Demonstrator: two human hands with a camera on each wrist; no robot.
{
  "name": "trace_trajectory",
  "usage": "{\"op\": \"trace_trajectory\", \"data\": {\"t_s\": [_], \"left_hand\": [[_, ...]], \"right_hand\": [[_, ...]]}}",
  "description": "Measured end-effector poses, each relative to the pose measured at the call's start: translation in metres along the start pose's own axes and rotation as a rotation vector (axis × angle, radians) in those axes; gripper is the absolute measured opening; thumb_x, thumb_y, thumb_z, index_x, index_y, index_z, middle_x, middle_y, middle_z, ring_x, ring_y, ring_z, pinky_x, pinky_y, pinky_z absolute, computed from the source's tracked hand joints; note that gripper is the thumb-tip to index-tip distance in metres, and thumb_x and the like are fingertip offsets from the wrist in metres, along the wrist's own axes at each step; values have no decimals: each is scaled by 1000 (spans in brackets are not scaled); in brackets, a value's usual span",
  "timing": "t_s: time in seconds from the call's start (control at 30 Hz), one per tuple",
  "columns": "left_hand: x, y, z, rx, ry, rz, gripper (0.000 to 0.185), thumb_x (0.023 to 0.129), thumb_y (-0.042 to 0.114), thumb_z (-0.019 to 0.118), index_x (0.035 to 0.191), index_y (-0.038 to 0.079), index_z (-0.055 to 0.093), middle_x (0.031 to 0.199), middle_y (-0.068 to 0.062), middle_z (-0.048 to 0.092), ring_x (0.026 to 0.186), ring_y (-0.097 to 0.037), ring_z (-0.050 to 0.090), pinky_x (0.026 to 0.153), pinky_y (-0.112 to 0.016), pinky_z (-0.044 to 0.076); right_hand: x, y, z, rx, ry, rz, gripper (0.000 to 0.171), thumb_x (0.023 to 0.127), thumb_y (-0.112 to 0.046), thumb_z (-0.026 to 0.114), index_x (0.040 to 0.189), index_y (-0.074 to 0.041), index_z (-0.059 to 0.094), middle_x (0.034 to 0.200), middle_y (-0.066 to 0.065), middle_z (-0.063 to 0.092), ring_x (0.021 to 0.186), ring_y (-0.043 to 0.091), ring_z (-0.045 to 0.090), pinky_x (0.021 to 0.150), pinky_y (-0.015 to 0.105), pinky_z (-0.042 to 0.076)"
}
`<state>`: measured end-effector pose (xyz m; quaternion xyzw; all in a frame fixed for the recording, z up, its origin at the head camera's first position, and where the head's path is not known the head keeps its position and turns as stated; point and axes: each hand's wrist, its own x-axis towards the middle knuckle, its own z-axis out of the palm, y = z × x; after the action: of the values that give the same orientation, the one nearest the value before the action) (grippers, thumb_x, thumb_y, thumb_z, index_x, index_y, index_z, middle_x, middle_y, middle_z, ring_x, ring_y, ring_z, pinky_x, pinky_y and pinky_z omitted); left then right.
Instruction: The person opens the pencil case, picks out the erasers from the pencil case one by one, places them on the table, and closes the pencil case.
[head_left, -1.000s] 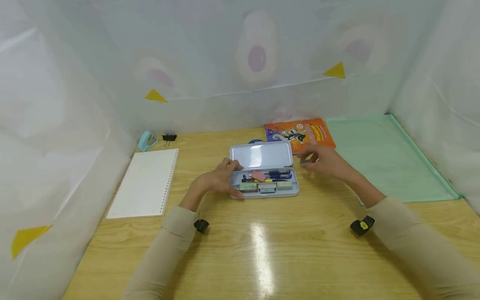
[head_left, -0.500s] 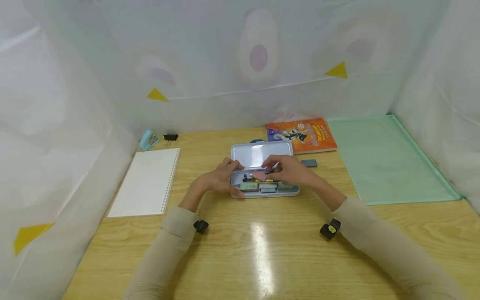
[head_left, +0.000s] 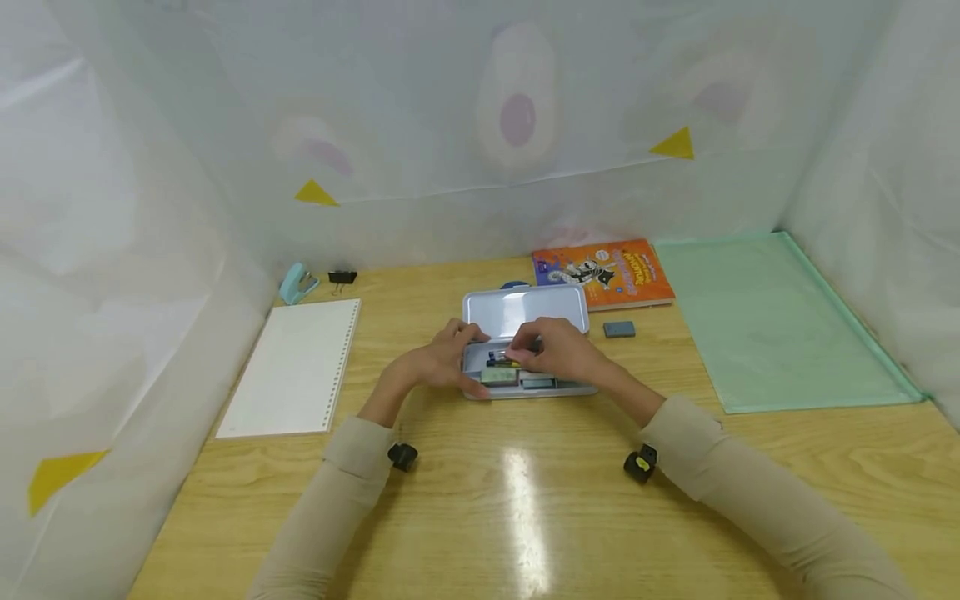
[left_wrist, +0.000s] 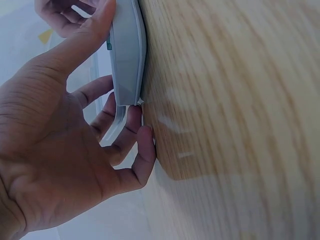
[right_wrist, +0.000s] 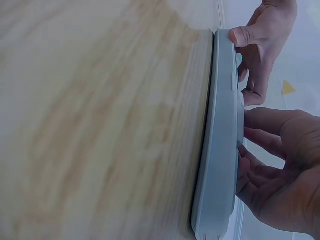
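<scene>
An open pencil case [head_left: 525, 312] is placed mid-tabletop [head_left: 525, 500]. A notebook [head_left: 292, 367] is set to its left, a stapler [head_left: 297, 282] and clip [head_left: 342, 276] behind that. A book [head_left: 603, 271] is found behind-right, an eraser [head_left: 619, 329] before it, a folder [head_left: 772, 321] far right.

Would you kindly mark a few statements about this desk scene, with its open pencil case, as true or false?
1. The pencil case lies open on the table. True.
2. The left hand holds the case's left end. True.
3. The right hand rests on the orange book. False: it reaches into the case.
4. The grey eraser lies inside the case. False: it lies on the table, right of the case.
5. The stapler lies near the binder clip. True.
</scene>
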<state>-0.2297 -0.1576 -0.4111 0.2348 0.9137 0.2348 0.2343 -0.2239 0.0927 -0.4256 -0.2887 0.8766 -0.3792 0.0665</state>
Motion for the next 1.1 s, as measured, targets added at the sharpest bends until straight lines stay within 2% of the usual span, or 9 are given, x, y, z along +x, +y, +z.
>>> {"op": "trace_trajectory", "data": {"t_s": [0.2,0.37,0.5,0.6,0.87,0.97,1.1], "left_hand": [[-1,1,-1,4,2,-4,90,81,45,90,151,16,41,145,-12,33,131,-29,38,114,-48,37],[-1,2,-2,10,1,-4,90,80,44,90,151,16,41,145,-11,33,131,-29,38,114,-48,36],[-2,3,-1,14,-5,-7,90,81,44,89,152,16,41,146,-11,34,132,-29,38,115,-48,36],[-2,3,0,15,-4,-11,91,81,44,89,153,16,40,147,-11,33,132,-29,37,115,-48,36],[-3,3,0,16,-1,-12,91,81,43,89,153,16,40,148,-12,32,132,-30,37,115,-48,36],[-2,3,0,16,-1,-14,91,81,43,89,153,16,40,148,-13,33,132,-30,38,114,-48,37],[-2,4,0,14,0,-19,91,81,43,89,152,16,40,148,-13,32,132,-30,38,114,-48,37]], "right_hand": [[-3,1,0,-15,41,-3,13,95,-21,78,99,-9,78,90,-1,76,81,14,68,76,37,55],[-10,10,-11,50,74,44,13,95,-28,79,95,-15,79,92,-3,76,78,14,68,71,34,55],[-23,19,-29,71,87,90,16,95,-33,78,100,-18,80,97,-4,76,79,15,70,71,36,55],[-34,29,-47,36,106,111,18,96,-36,77,104,-21,80,101,-4,76,81,16,70,73,36,54],[-70,61,-91,-25,151,133,19,96,-30,77,110,-17,80,108,3,77,82,23,70,71,32,52],[-83,73,-104,-81,164,170,20,96,-32,77,110,-18,80,105,3,77,81,23,68,70,33,51],[-96,86,-119,-120,182,248,26,96,-38,77,111,-18,81,109,7,75,84,22,66,70,36,51]]}}
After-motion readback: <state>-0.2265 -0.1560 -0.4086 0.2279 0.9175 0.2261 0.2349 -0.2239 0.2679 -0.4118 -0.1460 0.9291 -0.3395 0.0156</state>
